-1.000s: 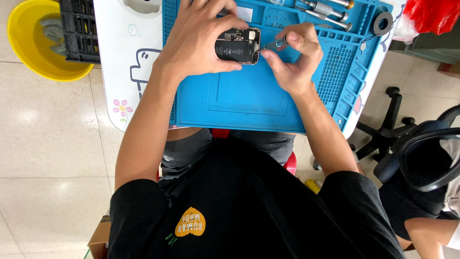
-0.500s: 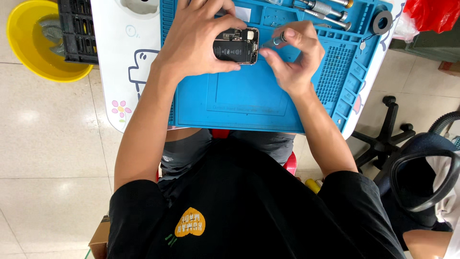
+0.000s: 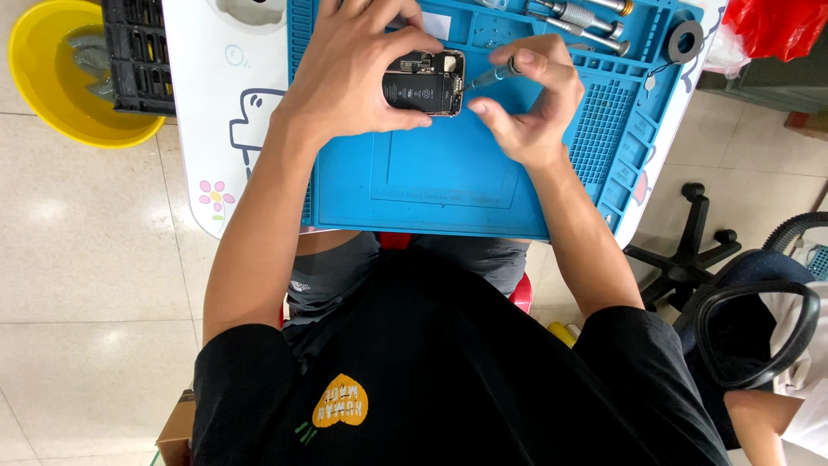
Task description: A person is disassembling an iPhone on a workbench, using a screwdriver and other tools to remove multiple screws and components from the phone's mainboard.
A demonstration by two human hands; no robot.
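1. Blue work mat (image 3: 448,190): unmoved on the white table (image 3: 207,129).
2. Left hand (image 3: 345,78): still closed on the opened phone (image 3: 423,82), long axis left-right, exposed inside facing up.
3. Right hand (image 3: 530,112): pinches a screwdriver (image 3: 492,76), tip now shifted to the phone's right end.

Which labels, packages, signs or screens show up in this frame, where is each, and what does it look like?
Battery label: black rectangle with small pale markings, inside the opened phone held by the left hand.
White label: small pale rectangle on the blue mat, just above the phone.
Shirt patch: yellow heart shape on the black shirt, bottom centre.
Red bag: crumpled red plastic, top right corner.
No screens or signs.
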